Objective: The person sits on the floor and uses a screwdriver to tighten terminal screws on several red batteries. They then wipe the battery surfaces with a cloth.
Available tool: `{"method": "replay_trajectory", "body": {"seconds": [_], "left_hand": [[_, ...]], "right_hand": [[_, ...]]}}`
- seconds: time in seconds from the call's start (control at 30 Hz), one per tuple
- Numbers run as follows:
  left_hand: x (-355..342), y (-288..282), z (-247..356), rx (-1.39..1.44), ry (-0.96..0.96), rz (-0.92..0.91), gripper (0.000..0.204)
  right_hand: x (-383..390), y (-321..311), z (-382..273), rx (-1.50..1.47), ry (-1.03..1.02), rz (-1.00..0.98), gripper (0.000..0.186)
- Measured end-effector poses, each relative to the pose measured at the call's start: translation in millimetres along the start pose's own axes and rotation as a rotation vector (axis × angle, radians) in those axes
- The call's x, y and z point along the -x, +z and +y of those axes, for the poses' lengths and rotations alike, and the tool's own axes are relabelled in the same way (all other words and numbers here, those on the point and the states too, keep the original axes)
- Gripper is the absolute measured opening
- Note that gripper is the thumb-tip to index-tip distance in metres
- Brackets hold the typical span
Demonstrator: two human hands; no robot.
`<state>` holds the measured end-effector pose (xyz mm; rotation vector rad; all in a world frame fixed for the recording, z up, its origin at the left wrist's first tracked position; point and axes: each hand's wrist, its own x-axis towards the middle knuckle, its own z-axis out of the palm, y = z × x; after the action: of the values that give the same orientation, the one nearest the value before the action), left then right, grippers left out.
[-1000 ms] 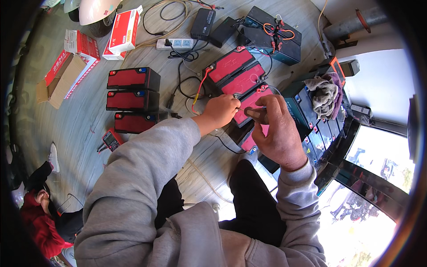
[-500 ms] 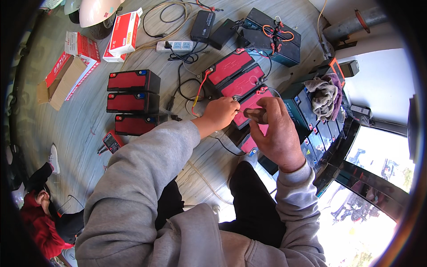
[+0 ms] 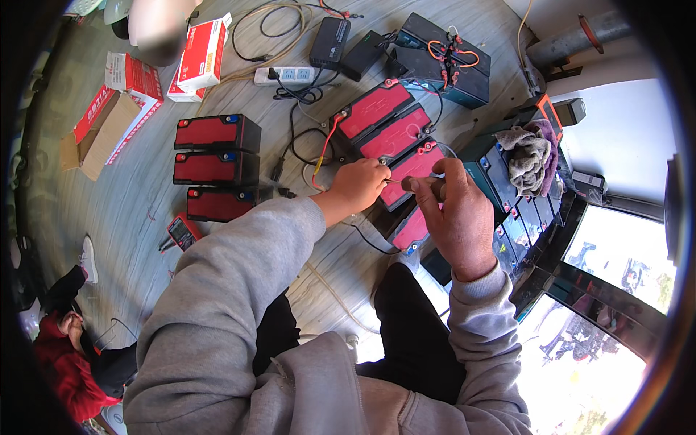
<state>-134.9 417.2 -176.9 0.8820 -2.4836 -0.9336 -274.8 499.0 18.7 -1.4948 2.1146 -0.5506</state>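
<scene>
Here, screwdriver between hands; red battery apparently beneath.

The person has two hands, one left hand and one right hand, and one screwdriver. At least four red-topped batteries lie centrally, three red-and-black batteries at left, plus two black power bricks, one power strip, one multimeter, one open carton.

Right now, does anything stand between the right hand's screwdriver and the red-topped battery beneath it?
Yes, the left hand: its fingertips are at the tip of the screwdriver, hiding that spot from view over the red-topped battery. Nothing else visible intervenes.
</scene>
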Motion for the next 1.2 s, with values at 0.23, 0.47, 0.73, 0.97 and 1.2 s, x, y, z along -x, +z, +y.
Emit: {"method": "replay_trajectory", "body": {"seconds": [0.23,0.47,0.73,0.97,1.2], "left_hand": [[-0.2,0.6,0.1,0.006,-0.004,0.002,0.010],[0.2,-0.7,0.7,-0.007,0.004,0.003,0.010],[-0.2,0.1,0.3,-0.003,0.011,0.014,0.010],[-0.5,-0.8,1.4,-0.004,0.001,-0.001,0.009],[-0.4,-2.6,2.7,0.082,-0.006,0.007,0.010]], "right_hand": [[-2.8,2.4,0.2,-0.094,-0.339,0.097,0.033],[-0.2,-1.6,-1.2,-0.140,-0.290,-0.023,0.035],[-4.4,-4.7,-0.8,-0.015,-0.400,0.033,0.032],[-2.1,-0.2,1.1,-0.047,-0.198,0.068,0.030],[3.3,-17.7,0.5,-0.277,-0.150,0.264,0.024]]}}
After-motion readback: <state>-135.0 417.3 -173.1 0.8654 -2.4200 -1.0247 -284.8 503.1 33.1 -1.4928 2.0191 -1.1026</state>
